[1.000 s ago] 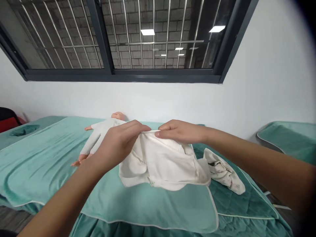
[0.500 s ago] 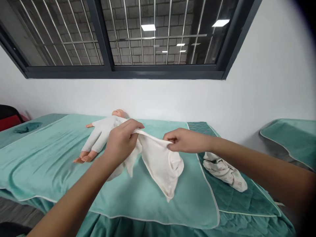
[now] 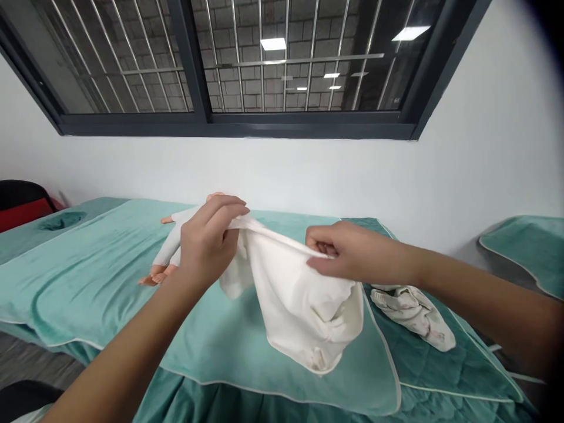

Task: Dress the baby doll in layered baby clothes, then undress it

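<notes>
Both of my hands hold a white baby garment (image 3: 304, 299) up above the bed. My left hand (image 3: 207, 244) pinches its upper edge on the left, and my right hand (image 3: 352, 252) pinches the same edge on the right, fingers closed on the cloth. The garment hangs down between them in a loose bunch. Behind my left hand lies a baby doll (image 3: 170, 249) in a white suit, on its back, mostly hidden by the hand; its bare feet point toward me.
A teal towel (image 3: 101, 276) covers the bed (image 3: 440, 364). A second crumpled white garment (image 3: 414, 314) lies on the bed at right. A white wall and a barred window (image 3: 247, 64) stand behind. Another teal-covered bed (image 3: 529, 247) is at far right.
My hands have spread the garment's top edge and lifted it slightly; the cloth now hangs lower and fuller under my right hand. The view has shifted a little to the right.
</notes>
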The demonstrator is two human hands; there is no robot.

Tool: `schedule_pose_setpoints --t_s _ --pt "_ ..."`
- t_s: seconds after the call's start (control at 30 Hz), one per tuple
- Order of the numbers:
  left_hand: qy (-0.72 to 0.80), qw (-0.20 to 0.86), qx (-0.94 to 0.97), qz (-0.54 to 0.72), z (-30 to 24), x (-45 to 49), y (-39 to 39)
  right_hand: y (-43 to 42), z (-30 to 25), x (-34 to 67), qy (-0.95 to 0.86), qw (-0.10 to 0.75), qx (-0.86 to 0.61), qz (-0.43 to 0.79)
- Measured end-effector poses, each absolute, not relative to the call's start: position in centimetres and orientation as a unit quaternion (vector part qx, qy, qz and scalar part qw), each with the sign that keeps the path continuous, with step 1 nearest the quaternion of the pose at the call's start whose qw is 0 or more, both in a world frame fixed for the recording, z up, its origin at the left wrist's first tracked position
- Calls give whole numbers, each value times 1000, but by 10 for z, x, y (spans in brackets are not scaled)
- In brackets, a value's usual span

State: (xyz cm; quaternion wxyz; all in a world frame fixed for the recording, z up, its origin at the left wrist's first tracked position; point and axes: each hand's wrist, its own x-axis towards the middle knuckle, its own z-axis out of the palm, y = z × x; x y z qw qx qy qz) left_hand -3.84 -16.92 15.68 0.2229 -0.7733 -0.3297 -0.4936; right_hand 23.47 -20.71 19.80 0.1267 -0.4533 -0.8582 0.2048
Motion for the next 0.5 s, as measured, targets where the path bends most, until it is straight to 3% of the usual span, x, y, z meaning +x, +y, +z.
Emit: schedule_pose_setpoints --t_s 0.1,0.23,0.37,0.5 --pt "-394 176 -764 -479 154 -37 -165 -199 191 243 -808 143 -569 53" --pt "-459 70 -748 -475 143 -39 -168 -189 170 261 -765 115 -632 -44" --pt "-529 -28 -713 -459 132 -46 -170 -191 152 277 -767 56 -634 -85" --pt "-581 -75 -694 -418 130 -55 -167 -193 147 289 -768 104 -631 -27"
